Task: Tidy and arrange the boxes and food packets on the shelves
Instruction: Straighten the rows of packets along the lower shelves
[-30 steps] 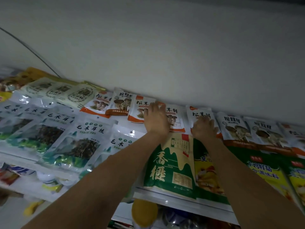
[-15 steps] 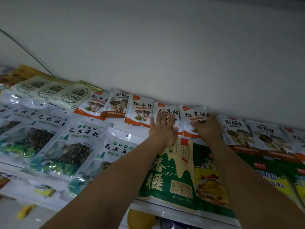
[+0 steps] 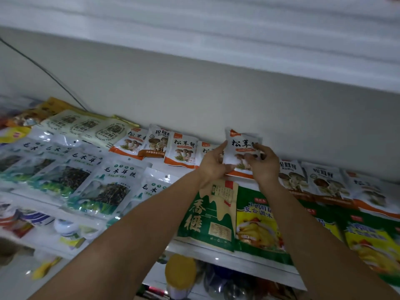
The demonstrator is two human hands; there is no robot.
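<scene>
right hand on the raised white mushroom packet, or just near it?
Touching. Head view: the right hand pinches the mushroom packet at its right edge, fingers over its print; the left hand holds the other side.

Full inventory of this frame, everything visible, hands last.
held mushroom packet: one, white-orange, back row centre
mushroom packets: at least seven, white with orange/brown base, back row either side
black fungus packets: at least four, white-green, front left
cream packets: three, cream, back left
rice bag: one, green-cream, front centre
seasoning bags: at least two, green-yellow, front right
shelf: one, white, under the packets
cable: one, dark, left wall
left hand: grips that packet's left edge
right hand: grips its right edge
</scene>
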